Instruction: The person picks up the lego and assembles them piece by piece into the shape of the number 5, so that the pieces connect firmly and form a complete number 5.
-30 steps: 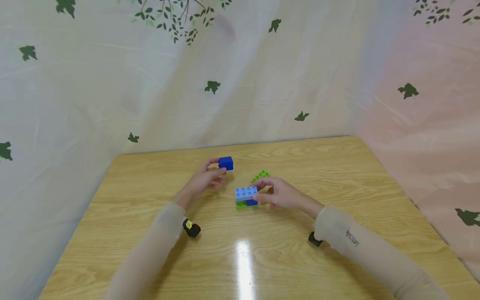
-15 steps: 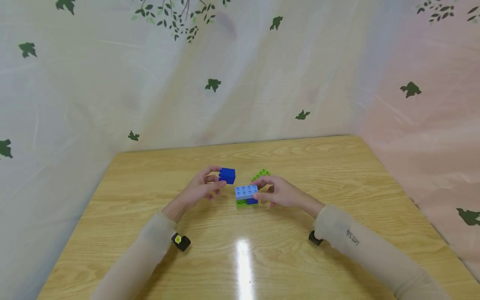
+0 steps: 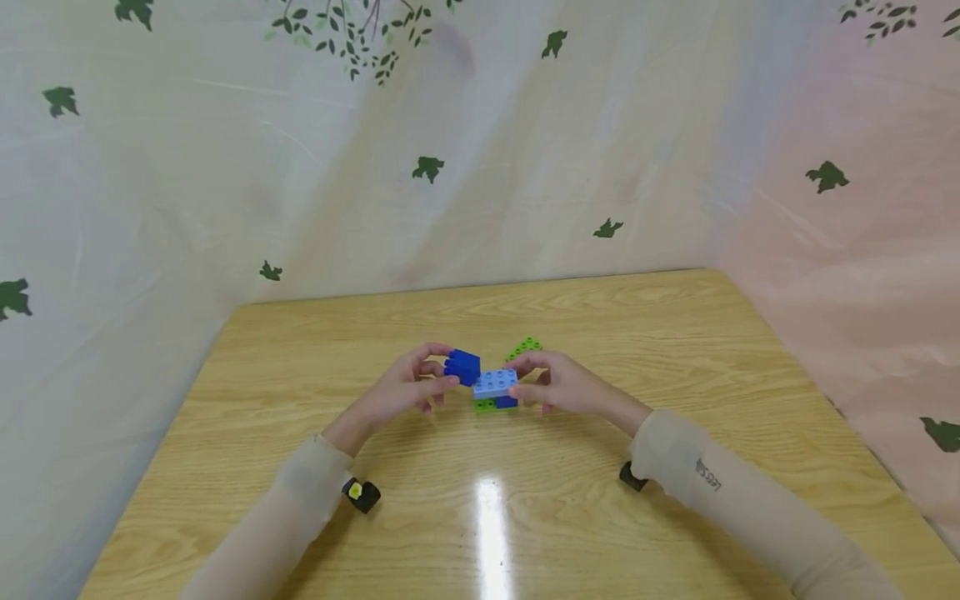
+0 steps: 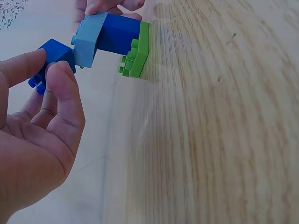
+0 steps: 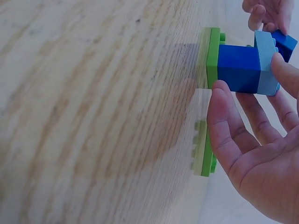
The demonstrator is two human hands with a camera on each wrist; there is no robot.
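Between thumb and fingers, my left hand [image 3: 397, 392] pinches a dark blue toy brick [image 3: 465, 367]. This brick is tilted, its studs facing left, at the left end of a light blue eight-stud brick [image 3: 496, 383]; whether the two touch I cannot tell. The light blue brick tops a small stack, over another dark blue brick [image 5: 238, 69] and a green studded plate [image 5: 213, 60] on the table. From the right, my right hand [image 3: 562, 383] grips the light blue brick, thumb on its studded side in the right wrist view. The lower dark blue brick is partly hidden in the head view.
A second green studded plate [image 3: 529, 345] lies on the wooden table [image 3: 637, 317] just behind the right hand. A pale curtain [image 3: 337, 192] with leaf prints hangs along the table's back edge. Black wrist cameras [image 3: 363, 494] sit below both sleeves.
The left hand has brought its dark blue brick nearer to me and rightward to the stack, tilting it on the way. The right hand stays in place on the stack.
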